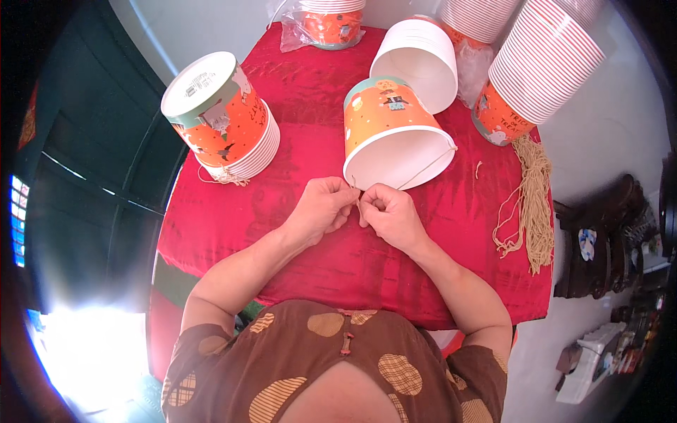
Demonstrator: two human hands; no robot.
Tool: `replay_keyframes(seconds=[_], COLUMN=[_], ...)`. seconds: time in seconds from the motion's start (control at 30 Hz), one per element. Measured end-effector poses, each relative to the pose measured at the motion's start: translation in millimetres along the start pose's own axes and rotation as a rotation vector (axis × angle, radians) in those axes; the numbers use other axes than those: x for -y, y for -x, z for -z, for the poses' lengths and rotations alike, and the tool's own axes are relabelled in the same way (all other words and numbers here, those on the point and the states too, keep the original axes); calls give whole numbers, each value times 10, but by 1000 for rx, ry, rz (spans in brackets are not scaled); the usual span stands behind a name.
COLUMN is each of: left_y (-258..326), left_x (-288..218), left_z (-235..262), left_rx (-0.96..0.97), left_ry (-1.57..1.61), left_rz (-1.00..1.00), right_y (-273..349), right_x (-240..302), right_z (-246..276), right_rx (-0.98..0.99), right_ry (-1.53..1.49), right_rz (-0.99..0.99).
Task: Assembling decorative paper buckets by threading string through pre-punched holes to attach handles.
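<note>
An orange, cartoon-printed paper-looking bucket with a green base band and white interior is laid on its side mid-way across a red cloth-covered tabletop, its mouth turned toward the person. From the right of its rim, a thin beige cord is strung across the opening to the near edge, where it is pinched in the fingertips of the left hand and, apparently, the right hand; its ends are mostly hidden. The bucket is judged light and fairly stiff, easily rolled or dented, and best held by the thicker rim; the cord, soft and limp, is best pinched near its tip. A nested orange-and-white bucket stack is seen at left, a white-sided bucket behind, and a loose hank of beige cords at the right edge.
</note>
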State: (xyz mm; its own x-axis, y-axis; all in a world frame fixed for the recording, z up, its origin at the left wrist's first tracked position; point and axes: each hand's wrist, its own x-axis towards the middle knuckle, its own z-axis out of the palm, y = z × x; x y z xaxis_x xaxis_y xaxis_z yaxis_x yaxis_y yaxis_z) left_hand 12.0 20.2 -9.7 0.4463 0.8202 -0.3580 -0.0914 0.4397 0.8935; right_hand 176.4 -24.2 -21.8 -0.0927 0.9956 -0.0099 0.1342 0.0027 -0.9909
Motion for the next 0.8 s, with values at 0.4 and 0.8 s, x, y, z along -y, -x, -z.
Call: replay_keyframes(seconds=[0.4, 0.8], left_y=[13, 8], left_x=[-5, 6], left_z=[-14, -19], left_rx=[-16, -22], left_ry=[-4, -27], left_rz=[2, -21], right_y=[-16, -30], right_x=[-52, -60], right_z=[-15, 21], right_rx=[-19, -5], right_ry=[0, 82], right_rz=[27, 51])
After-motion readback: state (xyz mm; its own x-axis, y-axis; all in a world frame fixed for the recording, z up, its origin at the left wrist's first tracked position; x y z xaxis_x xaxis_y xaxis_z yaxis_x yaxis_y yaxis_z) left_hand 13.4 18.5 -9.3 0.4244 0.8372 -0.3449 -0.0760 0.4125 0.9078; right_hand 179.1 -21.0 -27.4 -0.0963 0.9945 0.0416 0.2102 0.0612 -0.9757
